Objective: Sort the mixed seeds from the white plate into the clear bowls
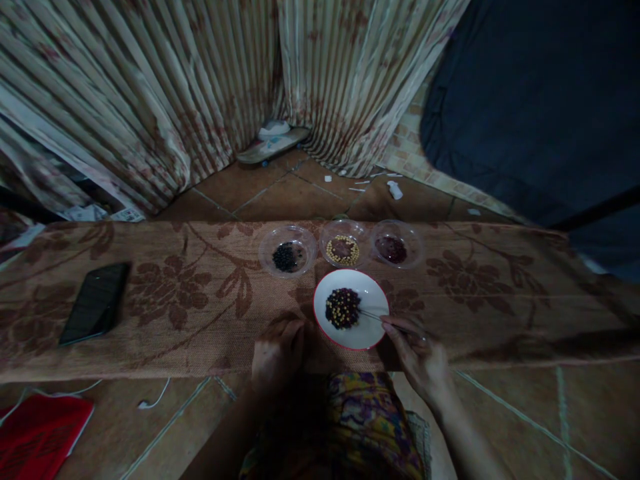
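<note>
My right hand (417, 353) grips slim metal tweezers (371, 314), their tips reaching into a pile of mixed beans (343, 308), dark and yellow, on a white plate (373, 297) with a red rim. Curled on the cloth left of the plate, my left hand (279, 347) is closed, and nothing shows in it. Behind the plate stand three clear plastic bowls in a row. Black beans (285, 257) lie in the left bowl (307, 250), yellow beans (343, 249) in the middle bowl (325, 233), and dark red beans (393, 249) in the right bowl (417, 243).
A black phone (95, 303) lies on the left of the table, which has a brown flowered cloth (475, 320). Beyond it are a skateboard (273, 147), white scraps on the tiled floor and striped curtains (200, 80). A red bag (43, 433) lies at lower left.
</note>
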A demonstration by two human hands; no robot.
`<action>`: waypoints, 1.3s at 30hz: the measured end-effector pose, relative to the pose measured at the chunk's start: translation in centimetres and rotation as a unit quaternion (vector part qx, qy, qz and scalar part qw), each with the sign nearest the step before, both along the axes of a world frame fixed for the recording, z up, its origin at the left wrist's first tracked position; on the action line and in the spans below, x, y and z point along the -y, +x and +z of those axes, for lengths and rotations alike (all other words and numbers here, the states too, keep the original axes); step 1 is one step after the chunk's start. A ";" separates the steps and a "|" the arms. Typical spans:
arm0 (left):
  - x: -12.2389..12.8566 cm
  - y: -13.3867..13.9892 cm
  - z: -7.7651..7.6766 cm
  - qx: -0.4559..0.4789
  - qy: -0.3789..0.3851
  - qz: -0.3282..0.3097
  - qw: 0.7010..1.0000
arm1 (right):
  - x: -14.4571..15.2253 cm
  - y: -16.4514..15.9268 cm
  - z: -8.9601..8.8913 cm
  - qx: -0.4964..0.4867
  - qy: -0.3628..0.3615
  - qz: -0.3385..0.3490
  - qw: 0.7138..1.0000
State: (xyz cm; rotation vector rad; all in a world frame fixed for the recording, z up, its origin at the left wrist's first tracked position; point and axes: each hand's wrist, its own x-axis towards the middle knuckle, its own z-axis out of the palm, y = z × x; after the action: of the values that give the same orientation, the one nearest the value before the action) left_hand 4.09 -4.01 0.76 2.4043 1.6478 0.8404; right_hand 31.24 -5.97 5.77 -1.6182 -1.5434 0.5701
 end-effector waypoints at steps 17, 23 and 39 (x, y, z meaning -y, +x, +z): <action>0.0 0.0 -0.3 0.008 0.000 -0.002 1.000 | 0.0 -0.1 0.7 -0.037 -0.024 -0.038 0.998; 0.0 0.0 -0.2 0.008 0.000 -0.001 1.000 | -0.1 0.1 0.5 -0.035 -0.016 -0.023 0.999; -0.1 -0.1 -0.2 0.001 0.019 0.001 1.000 | -5.4 4.0 1.7 -0.026 0.161 -0.135 0.977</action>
State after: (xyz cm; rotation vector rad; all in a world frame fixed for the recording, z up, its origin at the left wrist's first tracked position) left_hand 3.96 -3.95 0.57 2.4268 1.6483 0.8805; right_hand 35.29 -0.57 7.49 -1.5141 -1.2727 0.1999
